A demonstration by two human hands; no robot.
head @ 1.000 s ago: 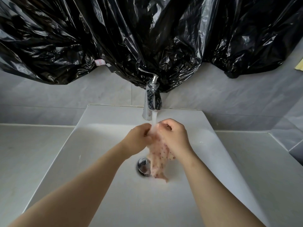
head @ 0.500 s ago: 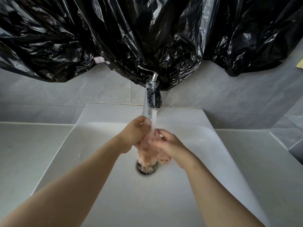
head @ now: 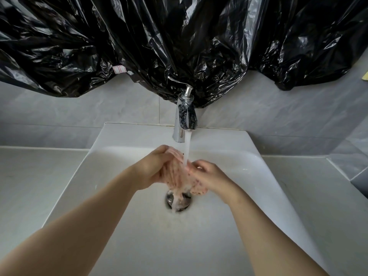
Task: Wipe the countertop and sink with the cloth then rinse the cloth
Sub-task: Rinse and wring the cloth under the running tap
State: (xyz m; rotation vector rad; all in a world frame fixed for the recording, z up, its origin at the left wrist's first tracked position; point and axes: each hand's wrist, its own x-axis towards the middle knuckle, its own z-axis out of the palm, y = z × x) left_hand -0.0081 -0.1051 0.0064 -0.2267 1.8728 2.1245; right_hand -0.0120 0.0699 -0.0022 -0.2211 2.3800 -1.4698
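Note:
A wet pink cloth with dark dots [head: 180,178] is bunched between my two hands over the white sink [head: 139,226]. My left hand [head: 153,168] grips its left side, my right hand [head: 209,176] grips its right side. Water runs from the chrome faucet [head: 184,120] onto the cloth and drips down to the metal drain [head: 169,198] below. The grey countertop [head: 35,182] lies on both sides of the basin.
Crumpled black plastic sheeting [head: 159,42] hangs across the wall above the faucet. Grey wall tiles [head: 278,116] back the sink. The countertop continues at the right [head: 318,196], up to a tiled corner.
The cloth hung long from both hands a second ago; it is now bunched up between them, and my hands have spread slightly apart under the stream.

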